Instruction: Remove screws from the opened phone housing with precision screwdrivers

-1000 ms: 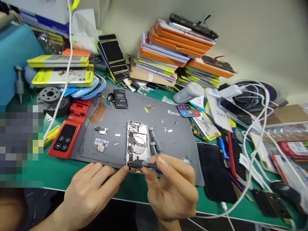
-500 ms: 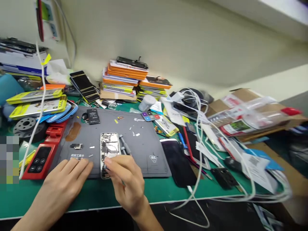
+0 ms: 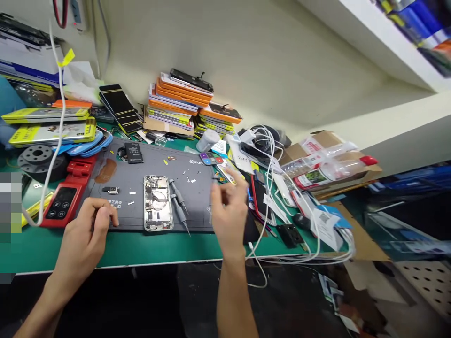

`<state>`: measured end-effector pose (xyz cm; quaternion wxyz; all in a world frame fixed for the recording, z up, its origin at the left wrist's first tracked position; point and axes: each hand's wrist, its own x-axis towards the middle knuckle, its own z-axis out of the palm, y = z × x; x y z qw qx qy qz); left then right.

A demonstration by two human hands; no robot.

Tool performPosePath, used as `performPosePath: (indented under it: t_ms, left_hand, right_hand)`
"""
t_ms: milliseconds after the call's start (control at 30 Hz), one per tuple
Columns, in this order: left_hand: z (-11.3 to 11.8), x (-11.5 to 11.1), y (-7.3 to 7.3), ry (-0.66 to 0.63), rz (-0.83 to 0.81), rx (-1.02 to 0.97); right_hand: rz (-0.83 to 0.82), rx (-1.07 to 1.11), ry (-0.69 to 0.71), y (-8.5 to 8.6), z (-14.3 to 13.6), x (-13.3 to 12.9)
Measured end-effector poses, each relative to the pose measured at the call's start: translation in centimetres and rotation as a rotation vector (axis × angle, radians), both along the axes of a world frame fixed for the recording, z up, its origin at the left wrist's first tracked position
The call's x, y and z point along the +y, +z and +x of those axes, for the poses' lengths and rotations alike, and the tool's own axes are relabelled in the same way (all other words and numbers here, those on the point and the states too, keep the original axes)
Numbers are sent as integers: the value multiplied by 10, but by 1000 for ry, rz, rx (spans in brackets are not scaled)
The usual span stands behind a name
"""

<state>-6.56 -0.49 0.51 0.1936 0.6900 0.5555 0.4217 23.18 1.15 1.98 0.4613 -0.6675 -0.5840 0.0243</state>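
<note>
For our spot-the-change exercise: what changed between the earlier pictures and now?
The right hand moved right, off the open phone; its dark tool is out of sight. The left hand left the phone's corner, moving left. The phone and two grey screwdrivers beside it stayed put.

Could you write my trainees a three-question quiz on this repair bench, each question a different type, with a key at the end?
1. True or false: the black battery lies on the grey mat, outside the opened phone.
2. How many screwdrivers lie beside the phone? A) one B) two C) four
3. Fill in: the button panel near the left hand has a ____ frame.

Key: 1 true; 2 B; 3 red.
</note>
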Motion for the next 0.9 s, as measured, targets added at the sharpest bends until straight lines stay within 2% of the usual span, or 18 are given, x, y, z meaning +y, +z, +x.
performPosePath:
  t_ms: [33,100,200,267,467,633,733,833,900]
  left_hand:
    - [-2,0,1,-16,-22,-22]
    - [-3,-1,1,-73,-37,-18]
    - [-4,-5,0,-154,44,8]
    - [-3,-7,0,-154,112,5]
    - [-1,-8,3,-125,131,6]
    - [-1,-5,4,-163,132,15]
    - [-1,-4,3,-179,113,25]
    - [-3,-3,-2,-157,97,36]
    - [-4,-4,-6,-126,80,39]
  right_hand:
    - [-173,-142,49,-1,5,5]
    - [-262,-235,98,-6,9,12]
    - [-267,-304,76,-15,4,14]
    - [-254,-325,45,-15,-3,9]
    - [-331,-332,126,0,-26,-18]
    - [-379,-339,132,4,-33,-23]
    - [-337,-246,113,4,-35,-26]
    - [-156,-68,153,4,-41,-33]
    - [-59,-32,197,4,-47,-38]
